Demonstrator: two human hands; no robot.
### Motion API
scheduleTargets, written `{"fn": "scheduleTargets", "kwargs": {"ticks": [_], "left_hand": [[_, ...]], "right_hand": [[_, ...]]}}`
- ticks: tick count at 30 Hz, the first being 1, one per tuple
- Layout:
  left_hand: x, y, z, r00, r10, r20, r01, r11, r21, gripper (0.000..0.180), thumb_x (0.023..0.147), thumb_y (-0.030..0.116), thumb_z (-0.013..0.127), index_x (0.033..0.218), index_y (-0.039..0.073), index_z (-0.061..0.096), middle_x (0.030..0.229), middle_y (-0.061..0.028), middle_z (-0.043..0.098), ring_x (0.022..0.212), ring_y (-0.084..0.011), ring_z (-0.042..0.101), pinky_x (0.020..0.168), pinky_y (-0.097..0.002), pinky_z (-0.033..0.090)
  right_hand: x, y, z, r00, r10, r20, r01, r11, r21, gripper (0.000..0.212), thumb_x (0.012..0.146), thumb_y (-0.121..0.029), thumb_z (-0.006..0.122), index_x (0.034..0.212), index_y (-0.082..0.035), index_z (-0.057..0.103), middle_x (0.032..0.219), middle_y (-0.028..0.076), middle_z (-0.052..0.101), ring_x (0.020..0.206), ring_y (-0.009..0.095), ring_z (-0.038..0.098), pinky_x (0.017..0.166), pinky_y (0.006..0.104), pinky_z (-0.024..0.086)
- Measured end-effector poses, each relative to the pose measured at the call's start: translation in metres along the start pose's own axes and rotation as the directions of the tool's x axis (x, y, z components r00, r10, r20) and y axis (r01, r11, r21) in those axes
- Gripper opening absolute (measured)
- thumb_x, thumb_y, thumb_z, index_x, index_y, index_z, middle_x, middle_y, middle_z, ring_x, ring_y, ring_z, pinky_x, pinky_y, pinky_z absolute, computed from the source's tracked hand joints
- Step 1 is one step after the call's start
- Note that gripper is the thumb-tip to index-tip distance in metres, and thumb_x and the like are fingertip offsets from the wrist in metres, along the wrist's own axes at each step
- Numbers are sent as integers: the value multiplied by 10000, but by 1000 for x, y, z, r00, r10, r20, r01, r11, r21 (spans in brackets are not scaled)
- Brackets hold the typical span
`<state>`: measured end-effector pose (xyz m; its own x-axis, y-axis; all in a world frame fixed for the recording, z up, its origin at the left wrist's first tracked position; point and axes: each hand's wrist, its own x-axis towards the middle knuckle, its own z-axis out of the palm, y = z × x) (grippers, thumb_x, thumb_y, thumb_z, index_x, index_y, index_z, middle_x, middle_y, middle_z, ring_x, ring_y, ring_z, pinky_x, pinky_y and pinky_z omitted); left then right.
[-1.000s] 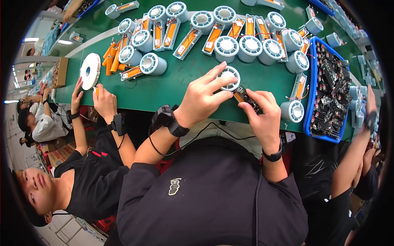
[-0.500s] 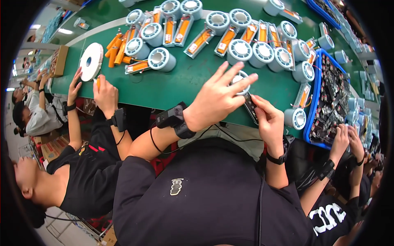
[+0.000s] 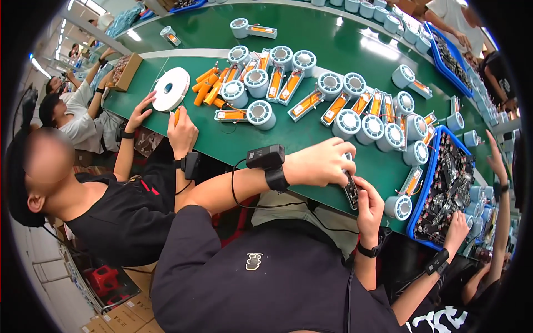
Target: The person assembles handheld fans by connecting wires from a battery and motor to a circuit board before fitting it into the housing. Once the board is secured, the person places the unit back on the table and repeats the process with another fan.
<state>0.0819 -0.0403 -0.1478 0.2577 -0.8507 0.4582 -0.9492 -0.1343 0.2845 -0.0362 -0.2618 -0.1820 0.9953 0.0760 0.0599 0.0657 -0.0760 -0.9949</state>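
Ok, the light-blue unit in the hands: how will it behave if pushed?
Likely stiff: the light-blue unit has a straight dark handle. Perhaps head-heavy: the round head, partly under the left hand, looks wider than the handle. Its curved side might roll, though the handle would probably check it.

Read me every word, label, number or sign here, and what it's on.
None reads clearly.
Lower-right person's shirt: white lettering, cut off.
Cardboard boxes, lower left: print too small.
Orange batteries: print too small.
Wearer's black shirt: pale emblem, no legible words.
Held black strip: nothing legible.
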Motion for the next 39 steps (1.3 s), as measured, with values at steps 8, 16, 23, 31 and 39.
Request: {"fn": "scheduleTargets", "kwargs": {"ticks": [8, 16, 23, 31, 39], "left_hand": [[82, -109, -103, 926, -241, -292, 301, 936, 182, 183, 724, 86, 729, 788, 238, 809, 1008, 71, 742, 1079, -245, 625, 865, -390, 573], [80, -263, -62, 611, -776, -157, 773, 542, 331, 145, 820, 233, 742, 916, 298, 830, 948, 26, 775, 1063, -245, 705, 865, -446, 589], [92, -326, -113, 909, -416, 30, 409, 902, 138, 522, 844, 30, 561, 1321, 197, 691, 1335, -192, 648, 1308, -328, 562, 1081, -455, 478], [-18, -318, -130, 543, -829, -135, 612, 281, 739, 498, 837, 209, 762, 1316, 231, 627, 1268, -47, 695, 1205, -362, 616, 1130, -576, 379], [62, -164, -206, 729, -644, -230, 467, 714, -521, 369, 889, 101, 760, 1236, 46, 647, 1016, -56, 708, 928, -165, 660, 766, -316, 528]], "right_hand": [[-6, 14, 9, 987, -109, -116, 126, 980, 156, 549, 1123, -394, 395, 1289, 102, 560, 1170, 190, 656, 1106, 291, 665, 984, 412, 540], [-6, 7, 18, 985, -36, -169, 53, 994, 99, 469, 1122, -306, 423, 1194, 119, 609, 1074, 185, 708, 997, 257, 705, 920, 366, 558], [3, 0, 14, 984, 1, -178, 9, 998, 56, 276, 1078, -143, 500, 1142, 80, 649, 1024, 145, 738, 944, 206, 713, 870, 324, 568], [1, -33, -4, 999, 21, 35, -16, 992, -122, 141, 993, -39, 594, 1065, 34, 690, 993, 121, 730, 884, 180, 695, 802, 328, 553], [1, -112, -86, 887, -377, -266, 134, 762, -633, 160, 921, -18, 639, 1065, 5, 705, 962, 129, 709, 881, 279, 679, 793, 366, 536]]}}
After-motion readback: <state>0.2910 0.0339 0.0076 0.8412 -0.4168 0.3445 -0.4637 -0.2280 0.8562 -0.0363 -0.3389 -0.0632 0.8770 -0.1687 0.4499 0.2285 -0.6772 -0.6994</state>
